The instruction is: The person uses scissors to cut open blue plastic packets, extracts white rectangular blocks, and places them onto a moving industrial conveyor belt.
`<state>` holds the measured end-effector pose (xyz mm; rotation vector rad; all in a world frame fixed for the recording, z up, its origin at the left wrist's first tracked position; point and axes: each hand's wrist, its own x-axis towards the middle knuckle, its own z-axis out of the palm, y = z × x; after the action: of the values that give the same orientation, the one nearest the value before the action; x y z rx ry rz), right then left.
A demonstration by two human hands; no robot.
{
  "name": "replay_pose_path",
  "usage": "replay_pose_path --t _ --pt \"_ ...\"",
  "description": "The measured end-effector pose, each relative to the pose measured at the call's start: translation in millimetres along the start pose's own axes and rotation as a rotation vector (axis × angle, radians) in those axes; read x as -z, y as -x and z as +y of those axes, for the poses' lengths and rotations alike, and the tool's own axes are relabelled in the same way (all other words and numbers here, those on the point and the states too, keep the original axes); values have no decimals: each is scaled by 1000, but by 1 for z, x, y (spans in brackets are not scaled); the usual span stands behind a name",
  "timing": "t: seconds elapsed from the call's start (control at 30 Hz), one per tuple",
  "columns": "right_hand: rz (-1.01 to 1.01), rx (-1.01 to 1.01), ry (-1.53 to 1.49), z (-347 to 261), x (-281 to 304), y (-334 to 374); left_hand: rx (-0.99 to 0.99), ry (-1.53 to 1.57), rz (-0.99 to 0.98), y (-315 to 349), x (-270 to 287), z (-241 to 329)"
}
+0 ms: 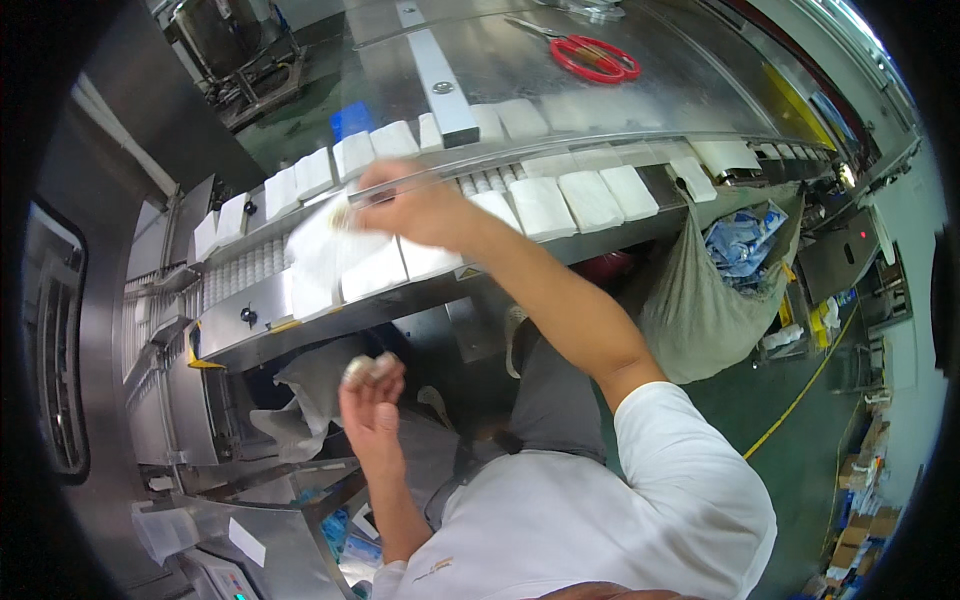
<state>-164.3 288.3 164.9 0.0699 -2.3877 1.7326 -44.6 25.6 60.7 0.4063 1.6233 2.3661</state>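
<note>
My right hand (415,208) reaches over the conveyor, its fingers closed at the edge of a white folded pad (325,245) that is smeared by motion. More white folded pads (541,207) lie in a row along the near ledge of the conveyor, some right under my right forearm. Below the conveyor's front edge, my left hand (372,405) is raised with loosely bent fingers. Its fingertips look pale, as if covered, and I see nothing held in it.
Another row of white pads (313,172) lines the conveyor's far side. Red-handled scissors (598,60) rest on the steel table (500,50). A cloth sack (700,310) with blue plastic in it hangs at the right. A steel machine (90,330) stands at the left.
</note>
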Motion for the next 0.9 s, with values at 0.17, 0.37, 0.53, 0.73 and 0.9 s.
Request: replay_pose_path --t 0.17,0.37,0.53,0.73,0.9 --pt "-354 -77 -309 0 -29 56 -52 366 141 -34 2 4" --pt "-450 -69 2 -2 -34 68 26 235 310 -28 1 9" --pt "-159 -13 195 40 -7 -27 83 139 359 1 12 9" --pt "-327 -213 599 92 -54 -128 124 65 319 23 11 5" --pt "-106 -340 854 160 -88 -170 74 84 288 34 13 -6"
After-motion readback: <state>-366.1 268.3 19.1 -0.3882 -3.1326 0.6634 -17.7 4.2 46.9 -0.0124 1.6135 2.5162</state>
